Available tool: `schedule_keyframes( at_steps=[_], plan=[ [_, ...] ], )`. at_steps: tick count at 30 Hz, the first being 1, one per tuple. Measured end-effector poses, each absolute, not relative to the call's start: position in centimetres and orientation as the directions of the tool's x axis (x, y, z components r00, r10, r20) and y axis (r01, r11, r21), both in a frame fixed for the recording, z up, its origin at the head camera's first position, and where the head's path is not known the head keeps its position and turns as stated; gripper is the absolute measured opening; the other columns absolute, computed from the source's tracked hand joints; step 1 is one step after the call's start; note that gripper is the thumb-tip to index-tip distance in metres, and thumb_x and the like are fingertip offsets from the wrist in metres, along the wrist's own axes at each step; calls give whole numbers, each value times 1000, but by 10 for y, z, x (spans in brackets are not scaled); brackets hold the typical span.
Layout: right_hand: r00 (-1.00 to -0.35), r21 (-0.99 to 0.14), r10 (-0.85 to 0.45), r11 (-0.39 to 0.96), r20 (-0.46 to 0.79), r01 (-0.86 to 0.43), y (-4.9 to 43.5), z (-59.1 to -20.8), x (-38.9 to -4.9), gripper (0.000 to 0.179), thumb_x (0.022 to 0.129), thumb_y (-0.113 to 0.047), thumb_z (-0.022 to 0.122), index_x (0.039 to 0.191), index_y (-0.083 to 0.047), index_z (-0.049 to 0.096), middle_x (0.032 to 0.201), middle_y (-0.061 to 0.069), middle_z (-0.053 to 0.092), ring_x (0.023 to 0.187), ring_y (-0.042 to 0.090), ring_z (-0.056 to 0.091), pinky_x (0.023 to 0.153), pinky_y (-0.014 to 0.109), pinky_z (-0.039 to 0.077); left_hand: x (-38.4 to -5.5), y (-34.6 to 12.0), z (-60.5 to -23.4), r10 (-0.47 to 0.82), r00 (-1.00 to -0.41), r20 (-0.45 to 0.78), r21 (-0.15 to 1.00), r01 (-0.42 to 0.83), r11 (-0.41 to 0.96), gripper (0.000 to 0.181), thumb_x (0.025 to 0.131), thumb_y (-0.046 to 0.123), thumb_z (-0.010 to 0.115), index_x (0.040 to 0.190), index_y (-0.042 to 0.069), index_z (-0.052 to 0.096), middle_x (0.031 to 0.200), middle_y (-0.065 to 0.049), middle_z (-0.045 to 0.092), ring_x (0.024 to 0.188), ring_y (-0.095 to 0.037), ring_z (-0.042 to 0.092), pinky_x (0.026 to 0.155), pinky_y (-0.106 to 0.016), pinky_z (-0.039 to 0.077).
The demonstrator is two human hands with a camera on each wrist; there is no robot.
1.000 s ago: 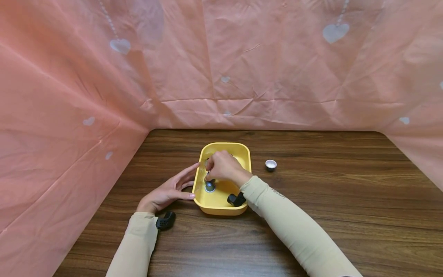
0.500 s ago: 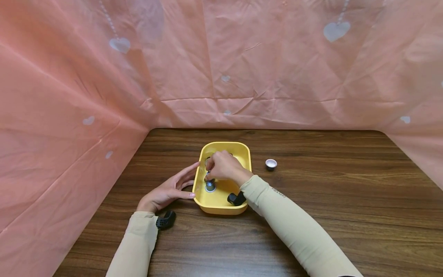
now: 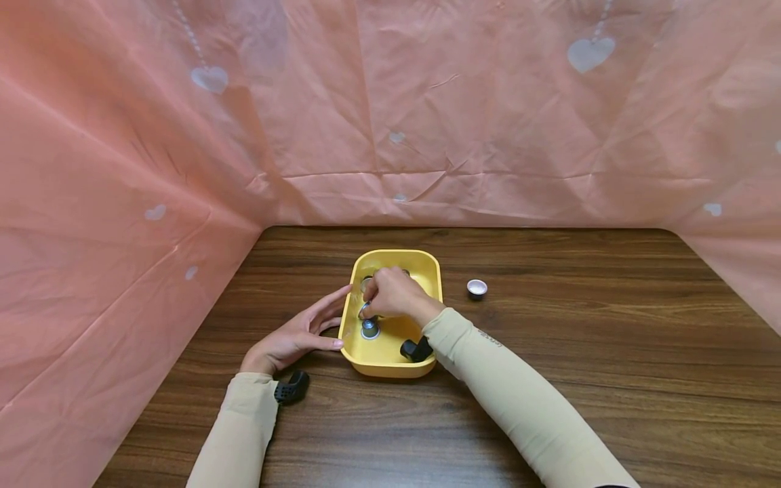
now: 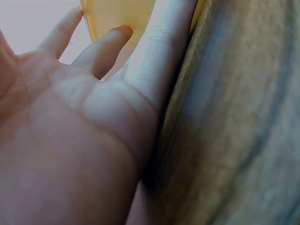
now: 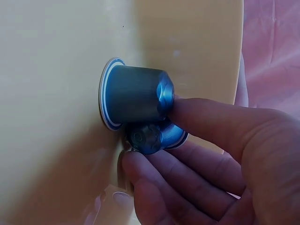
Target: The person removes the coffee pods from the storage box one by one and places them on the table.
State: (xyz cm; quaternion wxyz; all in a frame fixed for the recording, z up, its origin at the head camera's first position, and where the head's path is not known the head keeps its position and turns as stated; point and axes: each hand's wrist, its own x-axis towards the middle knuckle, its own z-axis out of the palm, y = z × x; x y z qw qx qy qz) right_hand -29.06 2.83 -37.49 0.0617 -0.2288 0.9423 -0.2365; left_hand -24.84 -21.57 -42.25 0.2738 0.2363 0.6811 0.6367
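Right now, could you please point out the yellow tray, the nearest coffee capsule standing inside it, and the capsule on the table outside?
Yellow tray (image 3: pixel 390 344), head view: bare part of its floor.
Nearest coffee capsule (image 5: pixel 138 93), right wrist view: side of its body.
Outside capsule (image 3: pixel 477 287), head view: its pale round top.

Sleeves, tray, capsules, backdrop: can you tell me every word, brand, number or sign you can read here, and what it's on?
No text can be quoted.
Right sleeve: dark lettering, too small to read.
Tray: none seen.
Near capsules: no lettering I can make out.
Table capsule: too small to tell.
Backdrop: white hearts, no words seen.
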Motion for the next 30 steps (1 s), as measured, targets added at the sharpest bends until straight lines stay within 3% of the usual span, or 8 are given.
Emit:
schedule_keyframes(
  at_steps=[14,23,30],
  plan=[
    [-901,-499,-434,778,9,-380,29,-373,-290,23,78,-32,96,95,-21,86,88,-8,79,86,13,69,79,30,57,-248,-216,-422,670,-739,-71,997,-26,77,107,95,4,80,175,22,12,180,-19,18,158,-45,34,104,-30,56],
    [-921,-615,-389,726,4,-309,30,-372,-291,36,75,-28,97,106,-16,85,88,-6,79,84,8,68,78,26,55,-248,-216,-423,669,-740,-74,997,-32,74,106,95,3,79,175,23,12,179,-20,19,157,-43,36,104,-30,57],
    [-937,-716,-349,648,25,-261,33,-369,-290,33,76,-25,97,104,-14,84,92,-3,81,85,9,72,82,26,56,-248,-215,-423,664,-744,-76,997,-34,75,106,94,4,80,175,25,15,178,-19,21,156,-43,36,104,-31,57]
  ],
)
